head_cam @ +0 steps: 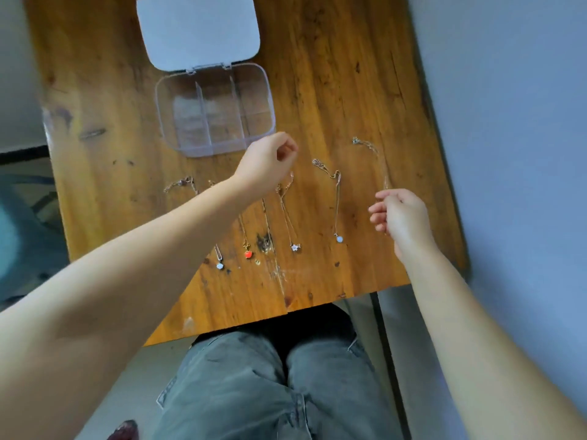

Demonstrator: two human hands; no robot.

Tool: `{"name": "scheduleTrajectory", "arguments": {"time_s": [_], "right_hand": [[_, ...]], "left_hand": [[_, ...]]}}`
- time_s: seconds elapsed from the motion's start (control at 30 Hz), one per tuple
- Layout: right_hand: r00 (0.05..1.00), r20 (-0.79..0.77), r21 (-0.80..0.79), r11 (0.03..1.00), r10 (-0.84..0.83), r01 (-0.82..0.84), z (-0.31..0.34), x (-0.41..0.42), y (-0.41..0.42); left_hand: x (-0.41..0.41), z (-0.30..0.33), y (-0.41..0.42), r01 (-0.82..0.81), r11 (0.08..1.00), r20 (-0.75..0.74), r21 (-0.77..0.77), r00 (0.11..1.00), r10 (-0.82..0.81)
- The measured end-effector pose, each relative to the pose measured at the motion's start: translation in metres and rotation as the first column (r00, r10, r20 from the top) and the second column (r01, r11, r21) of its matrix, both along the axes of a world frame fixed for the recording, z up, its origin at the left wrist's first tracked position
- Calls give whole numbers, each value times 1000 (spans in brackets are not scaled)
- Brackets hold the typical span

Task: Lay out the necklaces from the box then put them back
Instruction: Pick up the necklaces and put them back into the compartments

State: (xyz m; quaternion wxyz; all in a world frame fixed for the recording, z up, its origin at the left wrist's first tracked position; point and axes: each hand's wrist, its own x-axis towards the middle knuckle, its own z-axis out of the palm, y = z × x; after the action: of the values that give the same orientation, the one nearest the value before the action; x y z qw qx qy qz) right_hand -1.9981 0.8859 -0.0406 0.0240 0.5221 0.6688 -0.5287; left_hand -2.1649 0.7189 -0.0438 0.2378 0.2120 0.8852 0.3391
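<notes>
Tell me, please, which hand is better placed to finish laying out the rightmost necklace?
Probably the right hand: it already pinches the rightmost necklace near the table's right edge. The left hand hovers closed nearer the clear box.

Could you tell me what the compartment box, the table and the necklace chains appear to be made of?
The compartment box looks like clear hard plastic: the table grain shows through its walls and dividers, and its open lid reflects light. The table seems to be varnished wood, with visible grain, knots and a glossy sheen. The necklace chains appear to be thin, pale metal; the exact metal cannot be told.
</notes>
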Motion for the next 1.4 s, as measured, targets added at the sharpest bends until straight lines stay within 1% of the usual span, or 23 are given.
{"name": "scheduleTrajectory", "arguments": {"time_s": [0.1,0.17,0.27,0.33,0.4,0.47,0.53,0.6,0.63,0.7,0.77,0.87,0.9,1.0,1.03,1.07,1.1,1.17,1.2,1.23,1.27,1.33,1.4], "right_hand": [[967,-12,-5,967,254,-254,1,-38,-38],[888,-21,-19,888,459,-460,-1,-61,-70],[698,-32,18,699,715,-715,-6,-86,-118],[529,22,128,522,848,-843,-10,-101,-143],[387,94,216,361,917,-907,-16,-113,-163],[299,155,282,248,942,-927,-22,-123,-179],[262,231,374,163,937,-913,-26,-130,-191],[236,333,464,59,913,-884,-30,-134,-201],[225,376,486,16,899,-874,-32,-135,-204],[209,425,485,-27,881,-874,-35,-136,-210],[191,451,464,-46,872,-884,-35,-135,-214],[155,474,437,-79,867,-896,-33,-133,-218],[159,455,424,-57,876,-904,-32,-132,-218],[254,312,360,134,916,-923,-30,-131,-209],[274,257,357,172,927,-918,-30,-131,-205],[262,210,363,174,942,-915,-29,-131,-201],[213,172,365,139,962,-920,-28,-131,-197],[61,103,314,25,993,-949,-24,-132,-193],[15,56,264,-1,998,-964,-21,-132,-193],[15,-4,202,16,1000,-979,-19,-132,-193],[69,-69,121,77,995,-990,-16,-132,-193],[231,-162,-36,228,959,-973,-8,-132,-191],[349,-206,-76,341,914,-937,-2,-135,-185]], "left_hand": [[10,-4,-74,-189,981,58,-36,980,191],[23,-10,-122,-330,940,75,-90,939,337],[52,-15,-176,-478,861,67,-173,866,495],[72,-18,-190,-506,837,63,-207,847,528],[92,-22,-188,-481,848,55,-223,862,504],[112,-26,-176,-418,876,4,-240,902,432],[128,-31,-164,-353,881,-74,-315,935,348],[137,-37,-159,-330,869,-133,-369,944,302],[139,-39,-159,-338,866,-151,-370,941,303],[140,-41,-159,-373,865,-170,-335,927,334],[138,-42,-159,-386,873,-187,-299,921,343],[134,-41,-163,-358,895,-204,-266,928,311],[133,-41,-165,-347,902,-210,-256,931,299],[126,-38,-168,-328,910,-187,-254,940,287],[123,-37,-169,-338,909,-164,-243,938,305],[118,-34,-169,-359,909,-141,-212,932,335],[113,-31,-169,-387,908,-123,-160,920,371],[99,-23,-171,-457,889,-97,-32,886,453],[90,-18,-172,-501,865,-92,26,860,501],[80,-14,-173,-551,831,-88,75,827,556],[70,-10,-175,-602,791,-80,113,788,611],[46,-4,-178,-687,710,-45,153,713,699],[25,-2,-182,-755,636,6,161,645,764]]}}
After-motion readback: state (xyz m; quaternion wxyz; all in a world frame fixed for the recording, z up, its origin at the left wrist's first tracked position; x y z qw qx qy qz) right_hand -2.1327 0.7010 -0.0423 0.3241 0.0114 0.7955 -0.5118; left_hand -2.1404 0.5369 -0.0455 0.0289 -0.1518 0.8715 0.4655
